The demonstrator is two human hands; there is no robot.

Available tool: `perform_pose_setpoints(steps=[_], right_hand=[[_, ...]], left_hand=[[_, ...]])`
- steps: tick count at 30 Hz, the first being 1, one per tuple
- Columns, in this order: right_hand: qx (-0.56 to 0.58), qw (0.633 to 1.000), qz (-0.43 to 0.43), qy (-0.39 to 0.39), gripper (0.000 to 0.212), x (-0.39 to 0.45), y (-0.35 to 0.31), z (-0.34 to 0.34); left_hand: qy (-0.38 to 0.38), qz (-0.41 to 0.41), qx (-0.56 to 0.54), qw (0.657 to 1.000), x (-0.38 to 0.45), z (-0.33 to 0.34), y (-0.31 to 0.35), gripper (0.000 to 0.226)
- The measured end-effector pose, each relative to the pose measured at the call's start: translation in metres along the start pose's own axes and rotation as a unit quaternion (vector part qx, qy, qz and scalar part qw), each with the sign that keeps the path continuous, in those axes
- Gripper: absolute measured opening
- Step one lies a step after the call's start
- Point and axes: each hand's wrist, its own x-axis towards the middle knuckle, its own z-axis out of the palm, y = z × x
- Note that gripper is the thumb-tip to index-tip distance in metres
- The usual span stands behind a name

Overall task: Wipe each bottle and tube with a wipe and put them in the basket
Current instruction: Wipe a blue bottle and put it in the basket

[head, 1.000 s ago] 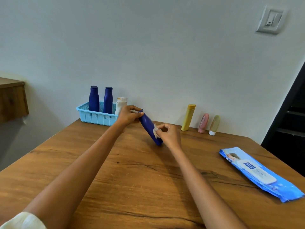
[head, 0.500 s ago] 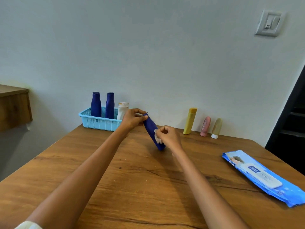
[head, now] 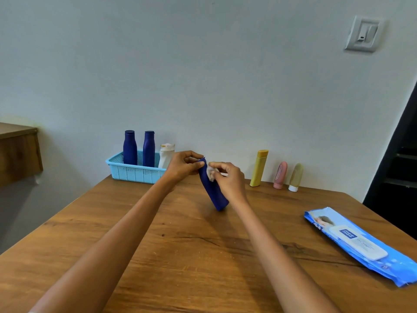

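I see a dark blue bottle (head: 213, 190) held up between the two hands, over the far middle of the tabletop (head: 180, 256). It is tilted, with its top end up and to the left and its bottom end down and to the right. I cannot tell if the bottom touches the wood. My left hand (head: 184, 166) is closed around the top end, pinching it with the fingers and thumb. My right hand (head: 228, 180) sits just beside it, on the right side of the bottle. Its fingers are curled shut on a small white wipe (head: 211, 172), and the wipe is pressed on the bottle near the top.

The light blue basket (head: 135, 171) stands at the back left, close to the left hand. Two blue bottles (head: 139, 147) and one white bottle (head: 166, 155) stand inside it. To the right by the wall are a yellow bottle (head: 259, 168), a pink tube (head: 280, 175) and a pale green tube (head: 295, 177), all well apart from the hands. A blue pack of wipes (head: 361, 243) lies flat on the right.

A moment ago the right hand and the wipe were lower, near the bottom end of the bottle. Now they are up near the top, close to the left hand. The left hand has kept its hold.
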Motion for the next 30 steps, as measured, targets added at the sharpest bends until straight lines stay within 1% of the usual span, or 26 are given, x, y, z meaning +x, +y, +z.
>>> perform_pose_setpoints(steps=[2,4,8,12,15,18,20,22,24,25,28,30], right_hand=[[-0.001,1.000,0.000,-0.017,0.015,-0.005,0.005,-0.001],[-0.017,0.999,0.037,-0.023,0.013,-0.012,0.017,-0.005],[-0.129,0.984,0.118,-0.036,0.016,-0.016,0.037,-0.015],[-0.192,0.970,0.144,-0.048,0.017,-0.012,0.037,-0.014],[-0.222,0.950,0.198,-0.093,0.013,-0.009,0.034,-0.015],[-0.246,0.934,0.219,-0.142,0.015,-0.007,0.025,-0.015],[-0.224,0.942,0.204,-0.147,0.019,-0.006,0.016,-0.012],[-0.134,0.966,0.179,-0.131,0.020,-0.005,0.007,-0.009],[-0.022,0.982,0.148,-0.115,0.012,-0.004,-0.004,-0.008],[0.017,0.985,0.132,-0.109,0.006,-0.004,-0.009,-0.007],[0.061,0.992,0.077,-0.078,0.013,-0.002,-0.014,-0.005],[0.073,0.995,0.061,-0.042,0.016,-0.003,-0.013,-0.003]], left_hand=[[0.001,0.003,0.003,1.000,-0.001,-0.001,-0.002,0.012],[0.006,0.003,0.010,1.000,0.000,-0.002,-0.004,0.013],[0.023,-0.012,0.003,1.000,0.004,-0.001,-0.006,0.013],[0.021,-0.007,0.020,1.000,0.004,0.000,-0.005,0.013],[0.026,-0.003,0.030,0.999,0.003,0.000,-0.006,0.013],[0.036,-0.005,0.033,0.999,0.004,0.004,-0.007,0.017],[0.042,-0.010,0.041,0.998,0.005,0.006,-0.007,0.020],[0.046,-0.013,0.044,0.998,0.006,0.006,-0.007,0.022],[0.047,-0.010,0.045,0.998,0.005,0.005,-0.007,0.020],[0.047,-0.008,0.047,0.998,0.005,0.004,-0.006,0.019],[0.033,0.002,0.043,0.999,0.003,0.005,-0.004,0.013],[0.014,0.012,0.055,0.998,0.001,0.002,-0.002,0.013]])
